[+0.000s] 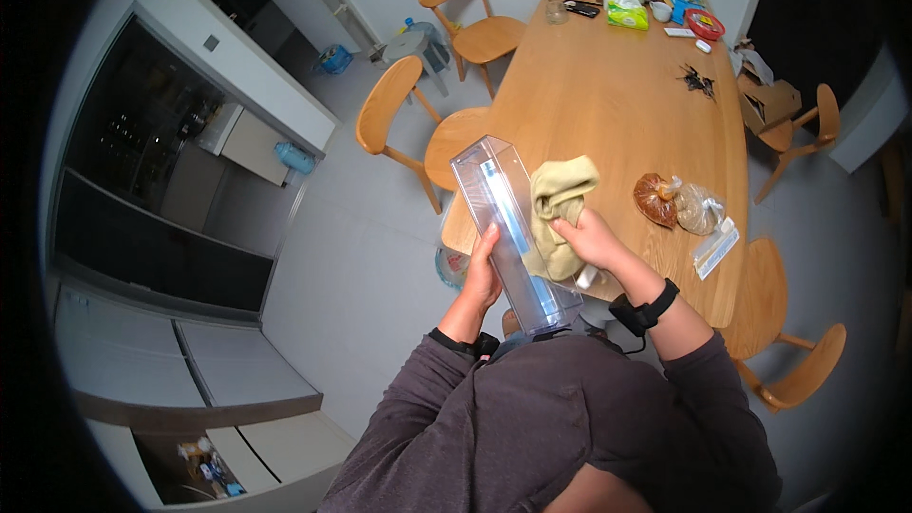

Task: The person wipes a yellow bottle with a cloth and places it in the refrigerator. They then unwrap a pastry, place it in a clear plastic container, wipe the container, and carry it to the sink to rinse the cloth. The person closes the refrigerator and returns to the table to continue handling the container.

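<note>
A long clear plastic bin, tilted in front of my body, rests in the grip of my left hand. Its near end is close to my waist, and its far end reaches past the table's corner. In my right hand is a bunched yellow-green cloth, which hangs against or just beside the bin's right wall; contact is hard to tell. A small white piece shows below that hand, partly hidden. Both hands are over the near end of the wooden table.
On the table's right lie a bag of red-brown spice, a bag of pale grains and a white packet. Black clips or cables lie farther off. Jars and a tissue pack crowd the far end. Wooden chairs flank the table.
</note>
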`<state>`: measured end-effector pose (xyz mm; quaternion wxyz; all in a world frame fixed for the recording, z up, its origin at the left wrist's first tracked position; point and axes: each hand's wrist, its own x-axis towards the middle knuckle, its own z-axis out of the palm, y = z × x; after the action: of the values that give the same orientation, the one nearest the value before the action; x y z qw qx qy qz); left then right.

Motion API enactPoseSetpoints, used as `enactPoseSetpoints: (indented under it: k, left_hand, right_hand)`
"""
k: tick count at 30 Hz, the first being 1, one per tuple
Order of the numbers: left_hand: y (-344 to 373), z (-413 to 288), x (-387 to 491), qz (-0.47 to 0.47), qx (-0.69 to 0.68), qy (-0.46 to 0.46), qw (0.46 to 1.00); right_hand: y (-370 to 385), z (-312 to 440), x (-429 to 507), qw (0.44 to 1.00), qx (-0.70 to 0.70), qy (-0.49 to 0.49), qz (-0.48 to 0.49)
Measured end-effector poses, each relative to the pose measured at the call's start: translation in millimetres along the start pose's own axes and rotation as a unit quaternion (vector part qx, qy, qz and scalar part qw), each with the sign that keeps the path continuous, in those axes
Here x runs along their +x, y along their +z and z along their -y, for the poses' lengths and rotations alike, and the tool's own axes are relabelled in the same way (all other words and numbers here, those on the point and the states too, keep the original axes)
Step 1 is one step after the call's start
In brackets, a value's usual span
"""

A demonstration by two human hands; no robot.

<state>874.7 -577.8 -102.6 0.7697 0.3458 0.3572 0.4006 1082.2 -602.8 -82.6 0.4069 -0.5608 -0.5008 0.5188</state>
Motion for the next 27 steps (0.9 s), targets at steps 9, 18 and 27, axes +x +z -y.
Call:
enactPoseSetpoints:
  k: [9,18,27]
  left_hand:
    - [17,15,-52,-0.063,-0.064,0.058,0.994]
    - [-40,6,-97,-0.064,-0.013,0.052,0.996]
    - [-169,-23,-118,-0.145,-0.157,0.126,0.969]
  right_hand:
    - [21,24,3,0.960,-0.189,-0.201,0.037]
    - [121,21,25,0.945,-0.084,-0.256,0.188]
    - [242,30,24,0.901,-0.123,-0.215,0.356]
